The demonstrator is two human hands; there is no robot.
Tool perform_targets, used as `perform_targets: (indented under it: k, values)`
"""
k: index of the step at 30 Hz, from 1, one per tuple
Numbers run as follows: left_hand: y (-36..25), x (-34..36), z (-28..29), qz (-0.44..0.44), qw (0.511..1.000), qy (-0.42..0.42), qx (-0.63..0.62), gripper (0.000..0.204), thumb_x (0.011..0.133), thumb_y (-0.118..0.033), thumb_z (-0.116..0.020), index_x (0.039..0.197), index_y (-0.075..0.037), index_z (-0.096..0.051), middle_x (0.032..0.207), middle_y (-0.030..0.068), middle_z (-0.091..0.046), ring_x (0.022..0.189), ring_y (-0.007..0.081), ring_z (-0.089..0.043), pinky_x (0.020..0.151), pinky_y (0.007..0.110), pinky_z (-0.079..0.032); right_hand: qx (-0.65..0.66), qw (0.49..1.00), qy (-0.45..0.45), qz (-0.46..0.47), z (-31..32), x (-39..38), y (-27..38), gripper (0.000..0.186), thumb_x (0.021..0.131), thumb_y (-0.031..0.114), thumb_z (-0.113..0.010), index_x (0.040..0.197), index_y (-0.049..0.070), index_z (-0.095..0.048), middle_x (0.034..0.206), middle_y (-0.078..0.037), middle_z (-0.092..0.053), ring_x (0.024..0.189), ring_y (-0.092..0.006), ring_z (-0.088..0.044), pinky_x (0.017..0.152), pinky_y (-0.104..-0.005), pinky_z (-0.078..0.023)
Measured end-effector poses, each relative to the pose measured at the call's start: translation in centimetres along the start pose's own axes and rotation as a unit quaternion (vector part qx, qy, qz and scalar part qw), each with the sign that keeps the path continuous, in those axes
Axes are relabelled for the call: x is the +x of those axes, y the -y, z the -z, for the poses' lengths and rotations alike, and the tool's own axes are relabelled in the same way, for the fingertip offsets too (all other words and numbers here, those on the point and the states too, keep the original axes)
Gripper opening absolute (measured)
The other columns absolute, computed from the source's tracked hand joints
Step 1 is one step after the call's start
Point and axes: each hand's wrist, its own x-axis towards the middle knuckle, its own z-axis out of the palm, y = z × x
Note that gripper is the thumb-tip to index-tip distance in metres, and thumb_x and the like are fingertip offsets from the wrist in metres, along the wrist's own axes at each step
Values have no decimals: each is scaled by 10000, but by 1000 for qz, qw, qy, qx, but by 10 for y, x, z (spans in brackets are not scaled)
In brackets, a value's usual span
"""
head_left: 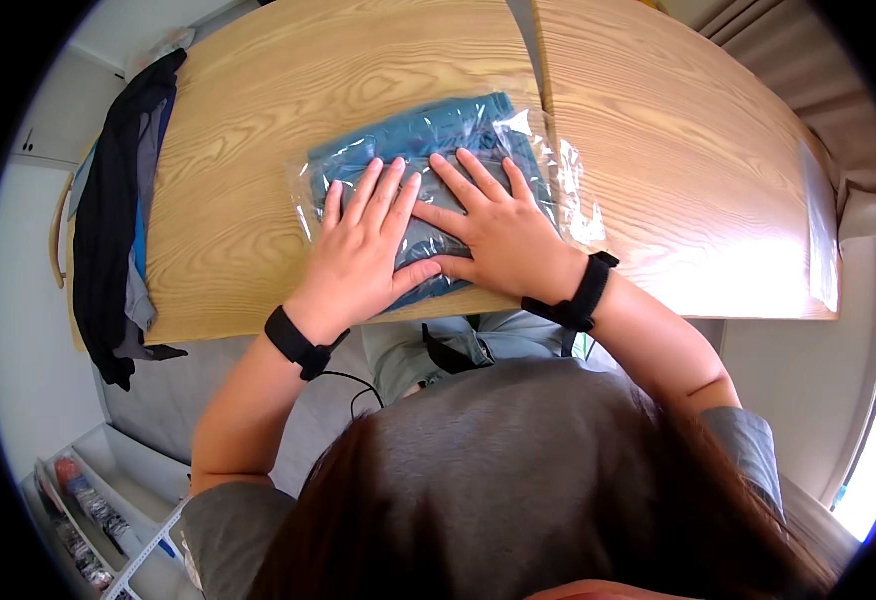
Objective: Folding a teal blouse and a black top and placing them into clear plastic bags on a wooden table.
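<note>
A folded teal and grey garment (398, 135) lies inside a clear plastic bag (580, 200) near the front edge of the table. My left hand (358, 235) rests flat on the left part of the bag, its fingers stretched out toward the far side. On the right part lies my right hand (503, 235), also flat with fingers spread. Both thumbs meet, or nearly so, over the near part of the package. Loose, shiny film sticks out past the garment on the right and a little on the left. Each wrist wears a black strap.
Dark, grey and blue clothes (108, 230) hang over the left end of the wooden table (228, 180). A gap splits it from a second tabletop (658, 130), with clear film (818, 230) at its right edge. White bins (148, 465) holding wrapped items stand at lower left; a curtain (788, 70) hangs right.
</note>
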Motion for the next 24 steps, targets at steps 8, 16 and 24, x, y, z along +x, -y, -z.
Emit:
perform_targets:
  k: [8,16,24]
  values:
    - [5,6,-4,13,999,20,-46,815,795,-561,-554,1375,-29,-340,1443,159,-297,1355,321,-229,1044,580,-191,36,997,70,-10,-2,6,-7,638,839,612,-449,1362,252,-398,1451,-139,-311,1356,-338,-254,1042,-577,-234]
    - [6,4,-6,7,999,3,-44,804,801,-544,-560,1380,-34,-332,1441,162,-301,1352,324,-238,1054,573,-167,30,998,59,-2,0,6,-8,625,827,552,-521,1358,248,-396,1432,-142,-339,1344,-343,-274,1036,-582,-244]
    - [8,-5,7,-1,998,-46,-35,639,842,-365,-563,1373,-79,-353,1487,148,-219,1379,331,-178,1080,555,-119,-2,998,4,-63,19,-10,-14,641,786,511,-606,1348,260,-426,1437,-158,-317,1357,-327,-250,1064,-550,-216]
